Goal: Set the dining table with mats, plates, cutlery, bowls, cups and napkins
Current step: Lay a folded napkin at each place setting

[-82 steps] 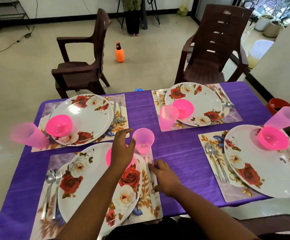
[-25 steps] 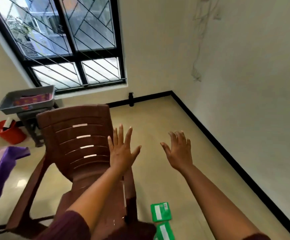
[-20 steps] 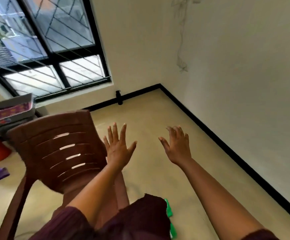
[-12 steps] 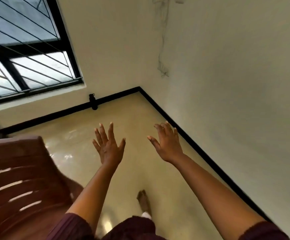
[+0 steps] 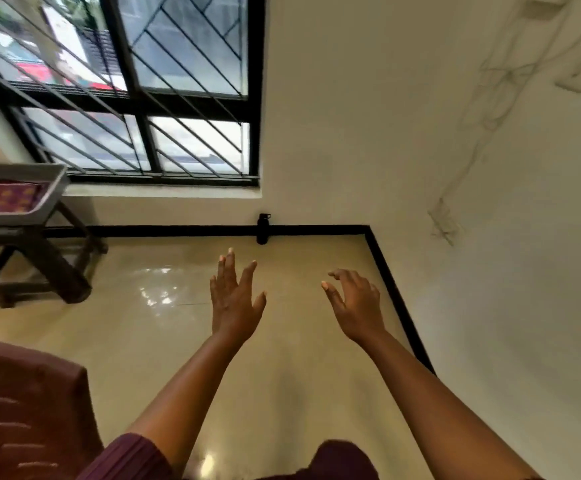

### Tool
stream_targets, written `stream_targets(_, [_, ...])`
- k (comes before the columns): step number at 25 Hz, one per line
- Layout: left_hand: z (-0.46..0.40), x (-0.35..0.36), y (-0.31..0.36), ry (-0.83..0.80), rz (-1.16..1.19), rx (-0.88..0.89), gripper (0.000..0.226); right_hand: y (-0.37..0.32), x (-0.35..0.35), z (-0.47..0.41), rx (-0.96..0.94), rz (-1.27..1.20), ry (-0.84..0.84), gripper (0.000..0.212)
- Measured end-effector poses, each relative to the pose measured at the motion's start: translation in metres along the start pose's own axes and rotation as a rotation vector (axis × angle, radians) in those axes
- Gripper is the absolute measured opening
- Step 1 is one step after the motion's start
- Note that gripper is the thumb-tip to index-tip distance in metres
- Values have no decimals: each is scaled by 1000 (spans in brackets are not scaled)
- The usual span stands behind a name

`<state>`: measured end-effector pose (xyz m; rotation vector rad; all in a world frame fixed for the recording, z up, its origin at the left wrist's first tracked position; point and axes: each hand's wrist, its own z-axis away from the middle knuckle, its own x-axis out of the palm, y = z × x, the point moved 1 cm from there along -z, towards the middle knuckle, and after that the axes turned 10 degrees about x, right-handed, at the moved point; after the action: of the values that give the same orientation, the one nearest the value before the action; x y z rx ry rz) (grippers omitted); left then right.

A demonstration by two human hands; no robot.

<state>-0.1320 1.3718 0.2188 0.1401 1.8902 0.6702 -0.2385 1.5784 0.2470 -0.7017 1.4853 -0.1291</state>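
Note:
The dining table is out of view; I face a room corner with a tiled floor. My left hand (image 5: 235, 299) is raised in front of me with its fingers spread straight, holding nothing. My right hand (image 5: 354, 303) hovers beside it, fingers loosely bent, also holding nothing. At the left edge a grey tray (image 5: 44, 199) on a dark stool (image 5: 53, 268) holds something purple with a yellow pattern (image 5: 3, 199).
A brown plastic chair back (image 5: 29, 410) fills the lower left corner. A small black bottle (image 5: 263, 228) stands against the wall under the barred window (image 5: 136, 88). White walls meet at the right behind a black skirting (image 5: 399, 306).
My view has swung away from the set table to the room corner, then back left, bringing the tray and stool into sight. Both hands stay raised and hold nothing.

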Motion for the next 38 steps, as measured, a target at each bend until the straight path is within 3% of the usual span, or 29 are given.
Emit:
stream_targets(5, [-64, -18, -82, 159, 13, -252, 46, -56, 68, -123, -66, -81, -135, 62])
stream_targets(10, [-144, -49, -177, 221, -70, -454, 44, -177, 160, -264, -230, -149, -370, 39])
stream_targets(13, [-184, -84, -232, 261, -138, -525, 44, -257, 210, -328, -334, -192, -474, 35])
stream_targets(22, [-206, -148, -412, 430, -182, -964, 43, -479, 377, -382, -606, -230, -811, 19])
stream_targets(26, [-245, -190, -534, 428, -177, -1008, 44, -592, 457, -415, -660, -207, -898, 19])
stream_targets(31, [-296, -248, -656, 332, -127, -971, 46, -710, 526, -460, -569, -128, -1024, 17])
stream_targets(38, [-352, -274, -778, 223, 22, -952, 50, -808, 636, -505, -412, -17, -1127, 7])
